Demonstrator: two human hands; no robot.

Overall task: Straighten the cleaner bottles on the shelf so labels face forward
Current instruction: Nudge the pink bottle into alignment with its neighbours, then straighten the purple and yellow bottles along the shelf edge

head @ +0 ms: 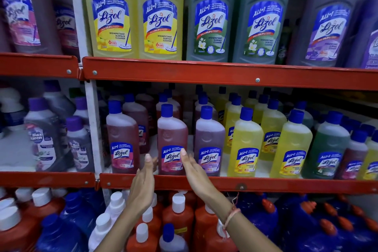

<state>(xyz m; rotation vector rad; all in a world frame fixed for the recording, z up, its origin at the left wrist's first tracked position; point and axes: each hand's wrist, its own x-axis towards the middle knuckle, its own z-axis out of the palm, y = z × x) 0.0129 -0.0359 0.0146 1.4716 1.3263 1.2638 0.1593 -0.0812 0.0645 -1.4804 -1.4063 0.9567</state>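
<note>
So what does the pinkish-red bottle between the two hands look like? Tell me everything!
The pinkish-red bottle is clear plastic, filled with reddish liquid almost to its shoulder, with a blue screw cap on top. It stands upright at the front edge of the middle shelf, its blue Lizol label facing forward. The left hand and the right hand are open on either side; the right fingertips overlap the label, though contact is unclear.

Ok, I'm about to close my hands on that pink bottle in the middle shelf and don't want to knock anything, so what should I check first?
1. Left hand open: ok.
2. Right hand open: ok.
3. Pink bottle between both hands: ok.
4. Its label faces forward: ok.
5. Bottle upright: ok.
6. Room behind it for turning: cannot tell.
</note>
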